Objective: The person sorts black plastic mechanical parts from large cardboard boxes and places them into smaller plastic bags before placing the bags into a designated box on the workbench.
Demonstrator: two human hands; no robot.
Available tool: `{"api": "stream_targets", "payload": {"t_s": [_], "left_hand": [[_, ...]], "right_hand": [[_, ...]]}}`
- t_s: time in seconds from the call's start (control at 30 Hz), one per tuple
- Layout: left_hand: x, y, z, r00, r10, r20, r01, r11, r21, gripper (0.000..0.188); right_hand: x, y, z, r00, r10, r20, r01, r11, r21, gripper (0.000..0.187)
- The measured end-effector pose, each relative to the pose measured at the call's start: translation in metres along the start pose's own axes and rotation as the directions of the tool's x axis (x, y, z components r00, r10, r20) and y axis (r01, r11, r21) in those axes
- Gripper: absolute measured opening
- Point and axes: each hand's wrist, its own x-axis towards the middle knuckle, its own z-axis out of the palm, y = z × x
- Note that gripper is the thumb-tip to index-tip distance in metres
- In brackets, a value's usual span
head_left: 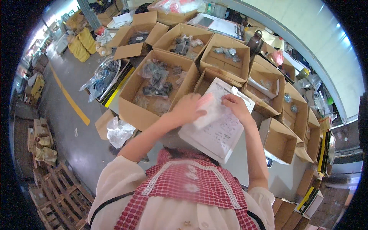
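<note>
Between my hands is a clear plastic bag [212,112] with a pinkish strip along its upper left side. My left hand [188,109], somewhat blurred, is closed on the bag's left side. My right hand [234,105] pinches its right edge, thumb and fingers together. Below the bag lies a thick white stack of printed sheets [222,142], tilted, with drawings and handwriting on top. Its far end overlaps an open cardboard box [203,81]. The bag hides part of the top sheet, and what it contains cannot be made out.
Open cardboard boxes surround the sheets; the large left one [132,109] holds bagged dark parts. Other boxes, such as the far right one [226,61], hold small bagged pieces. A dark bottle [255,40] and a clipboard [220,26] stand farther back. Wooden pallets [63,193] lie on the floor, lower left.
</note>
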Motion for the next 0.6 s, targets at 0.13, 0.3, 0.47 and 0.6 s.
{"api": "stream_targets", "payload": {"t_s": [0.13, 0.3, 0.47, 0.6], "left_hand": [[-0.009, 0.004, 0.014, 0.999, 0.036, -0.029, -0.039, 0.991, -0.127, 0.066], [-0.009, -0.006, 0.032, 0.996, 0.007, -0.089, -0.019, 0.990, -0.136, 0.067], [-0.011, -0.007, 0.044, 0.987, 0.031, -0.157, -0.050, 0.992, -0.117, 0.067], [-0.005, -0.012, 0.045, 0.994, -0.019, -0.108, 0.006, 0.992, -0.125, 0.071]], "right_hand": [[0.000, -0.016, -0.008, 0.964, 0.135, 0.231, -0.200, 0.937, 0.287, 0.022], [0.002, -0.008, -0.006, 0.945, 0.168, 0.280, -0.228, 0.953, 0.198, 0.013], [0.001, -0.018, 0.004, 0.950, 0.183, 0.255, -0.139, 0.973, -0.183, 0.022], [0.011, 0.009, 0.010, 0.976, -0.006, 0.217, 0.084, 0.932, -0.352, 0.027]]}}
